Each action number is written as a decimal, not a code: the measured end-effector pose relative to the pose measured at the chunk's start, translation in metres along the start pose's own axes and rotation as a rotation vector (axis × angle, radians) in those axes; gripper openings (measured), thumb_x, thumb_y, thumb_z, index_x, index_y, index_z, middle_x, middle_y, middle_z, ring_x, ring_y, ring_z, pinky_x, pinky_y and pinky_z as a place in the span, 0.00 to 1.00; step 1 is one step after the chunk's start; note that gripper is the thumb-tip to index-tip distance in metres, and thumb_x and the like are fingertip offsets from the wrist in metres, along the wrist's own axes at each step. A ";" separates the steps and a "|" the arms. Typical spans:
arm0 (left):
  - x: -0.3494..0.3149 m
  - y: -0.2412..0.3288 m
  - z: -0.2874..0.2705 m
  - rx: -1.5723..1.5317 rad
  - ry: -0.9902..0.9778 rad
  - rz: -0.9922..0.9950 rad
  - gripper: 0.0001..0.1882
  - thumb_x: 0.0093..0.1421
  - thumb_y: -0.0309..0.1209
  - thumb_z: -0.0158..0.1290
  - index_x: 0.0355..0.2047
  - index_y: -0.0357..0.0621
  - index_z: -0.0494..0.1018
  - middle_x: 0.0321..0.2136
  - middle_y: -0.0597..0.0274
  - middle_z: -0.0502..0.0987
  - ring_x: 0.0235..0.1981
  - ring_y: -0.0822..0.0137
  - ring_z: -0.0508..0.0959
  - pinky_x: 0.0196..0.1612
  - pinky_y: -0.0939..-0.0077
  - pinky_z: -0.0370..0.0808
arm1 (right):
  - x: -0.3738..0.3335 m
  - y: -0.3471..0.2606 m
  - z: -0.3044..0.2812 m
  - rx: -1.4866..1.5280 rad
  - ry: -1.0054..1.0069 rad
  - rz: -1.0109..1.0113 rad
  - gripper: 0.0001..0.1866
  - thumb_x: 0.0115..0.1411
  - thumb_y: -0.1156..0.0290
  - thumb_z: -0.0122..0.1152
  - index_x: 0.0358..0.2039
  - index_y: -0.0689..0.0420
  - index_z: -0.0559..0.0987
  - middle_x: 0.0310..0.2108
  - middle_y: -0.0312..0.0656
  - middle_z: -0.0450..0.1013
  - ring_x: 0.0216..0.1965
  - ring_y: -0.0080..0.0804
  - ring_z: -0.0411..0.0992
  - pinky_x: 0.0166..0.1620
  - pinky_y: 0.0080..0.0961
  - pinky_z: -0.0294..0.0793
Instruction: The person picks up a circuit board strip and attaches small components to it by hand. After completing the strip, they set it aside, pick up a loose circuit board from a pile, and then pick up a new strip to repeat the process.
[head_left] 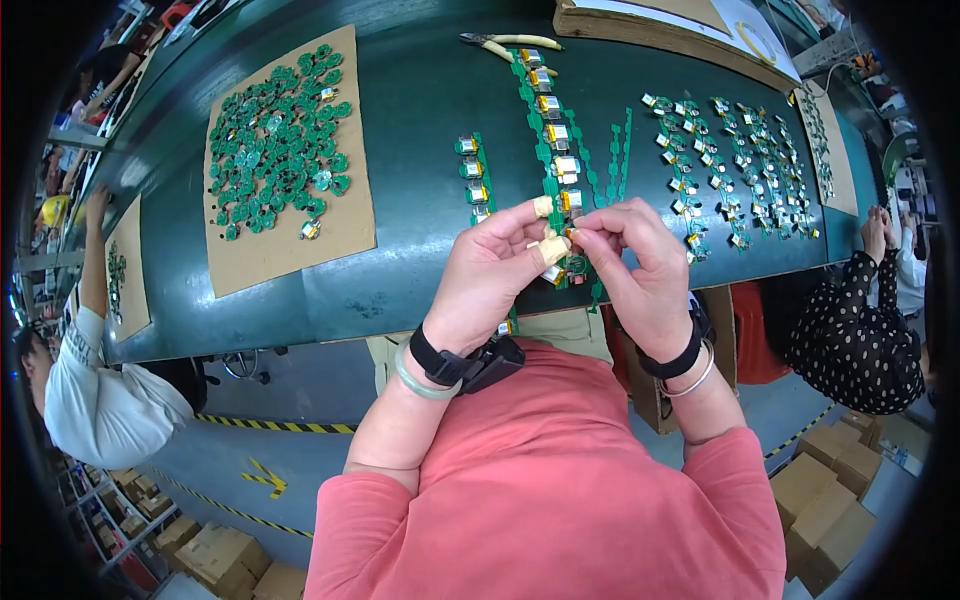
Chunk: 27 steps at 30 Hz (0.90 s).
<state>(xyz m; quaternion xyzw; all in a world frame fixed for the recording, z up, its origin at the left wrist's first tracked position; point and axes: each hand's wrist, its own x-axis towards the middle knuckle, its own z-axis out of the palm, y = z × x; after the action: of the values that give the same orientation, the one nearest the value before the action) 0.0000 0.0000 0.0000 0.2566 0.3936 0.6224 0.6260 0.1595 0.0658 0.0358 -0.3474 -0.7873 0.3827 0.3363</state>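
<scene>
A long strip of green circuit boards (543,150) carrying silver-and-yellow battery cells (565,170) runs along the table toward me. Its near end lies between my hands. My left hand (485,265), with pale finger cots on the thumb and a finger, is closed on this strip from the left. From the right, my right hand (645,265) pinches thumb and finger together at the strip beside a cell. What sits in that pinch is small and mostly hidden by the fingertips.
Left of me, a cardboard sheet (360,215) bears a pile of small green boards (275,140). Wire cutters (510,42) lie beyond the strip. A shorter strip with cells (472,170) and bare green strips (614,160) flank it. Several populated strips (735,165) lie right. Co-workers sit on both sides.
</scene>
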 end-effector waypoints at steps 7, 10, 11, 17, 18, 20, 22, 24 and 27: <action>0.002 -0.002 -0.002 -0.124 -0.020 -0.079 0.20 0.61 0.21 0.54 0.55 0.36 0.69 0.43 0.59 0.78 0.41 0.75 0.77 0.43 0.82 0.75 | -0.004 -0.002 -0.003 -0.009 -0.026 0.020 0.08 0.56 0.82 0.63 0.37 0.61 0.78 0.30 0.37 0.72 0.29 0.19 0.70 0.33 0.16 0.70; 0.002 -0.005 -0.006 -0.091 -0.033 -0.069 0.20 0.61 0.21 0.54 0.55 0.36 0.69 0.42 0.59 0.78 0.40 0.75 0.77 0.42 0.83 0.75 | -0.007 0.002 0.000 0.207 -0.016 0.250 0.07 0.58 0.81 0.62 0.38 0.62 0.77 0.31 0.35 0.73 0.31 0.17 0.71 0.35 0.15 0.70; 0.002 -0.005 -0.007 -0.074 -0.040 -0.064 0.20 0.61 0.21 0.54 0.54 0.36 0.70 0.42 0.60 0.78 0.39 0.76 0.77 0.42 0.83 0.75 | -0.007 0.003 0.000 0.316 -0.012 0.364 0.06 0.59 0.80 0.61 0.38 0.63 0.77 0.32 0.35 0.73 0.32 0.17 0.71 0.36 0.14 0.71; -0.002 0.001 -0.004 -0.030 -0.049 -0.063 0.20 0.63 0.23 0.53 0.56 0.37 0.69 0.42 0.60 0.77 0.38 0.76 0.76 0.40 0.83 0.75 | -0.003 0.005 -0.011 0.477 -0.146 0.414 0.05 0.62 0.76 0.58 0.38 0.63 0.76 0.33 0.33 0.74 0.34 0.15 0.71 0.39 0.13 0.71; -0.002 0.004 -0.002 -0.078 -0.045 -0.106 0.21 0.63 0.23 0.52 0.57 0.37 0.68 0.42 0.60 0.77 0.38 0.75 0.77 0.41 0.82 0.76 | -0.002 0.003 -0.013 0.546 -0.136 0.465 0.05 0.63 0.75 0.58 0.38 0.63 0.77 0.33 0.33 0.74 0.34 0.15 0.71 0.39 0.13 0.71; -0.003 0.007 -0.003 -0.126 -0.041 -0.148 0.21 0.64 0.23 0.52 0.57 0.37 0.67 0.43 0.60 0.77 0.38 0.75 0.77 0.41 0.82 0.76 | 0.000 0.000 -0.015 0.616 -0.125 0.514 0.05 0.63 0.75 0.58 0.37 0.63 0.77 0.33 0.33 0.75 0.33 0.15 0.71 0.39 0.13 0.71; -0.003 0.009 -0.006 -0.181 -0.138 -0.194 0.22 0.64 0.22 0.50 0.59 0.37 0.65 0.43 0.59 0.77 0.39 0.73 0.78 0.43 0.80 0.77 | 0.002 0.000 -0.015 0.622 -0.106 0.519 0.05 0.64 0.74 0.57 0.38 0.62 0.77 0.33 0.33 0.75 0.33 0.14 0.71 0.39 0.13 0.70; -0.003 0.010 -0.005 -0.208 -0.188 -0.218 0.23 0.64 0.22 0.49 0.60 0.38 0.64 0.43 0.59 0.76 0.39 0.72 0.78 0.44 0.79 0.77 | 0.003 0.001 -0.015 0.625 -0.095 0.521 0.05 0.64 0.74 0.57 0.38 0.62 0.77 0.33 0.32 0.75 0.33 0.14 0.71 0.39 0.13 0.70; -0.003 0.011 -0.001 -0.146 -0.260 -0.184 0.26 0.63 0.23 0.51 0.62 0.39 0.61 0.48 0.56 0.74 0.45 0.64 0.78 0.46 0.72 0.79 | 0.003 0.004 -0.011 0.635 -0.068 0.504 0.06 0.64 0.73 0.57 0.38 0.62 0.77 0.33 0.33 0.75 0.32 0.14 0.70 0.37 0.12 0.70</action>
<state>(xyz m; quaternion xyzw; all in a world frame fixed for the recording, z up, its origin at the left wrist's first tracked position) -0.0074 -0.0018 0.0090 0.2517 0.2849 0.5510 0.7429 0.1680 0.0739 0.0381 -0.3956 -0.5308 0.6885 0.2961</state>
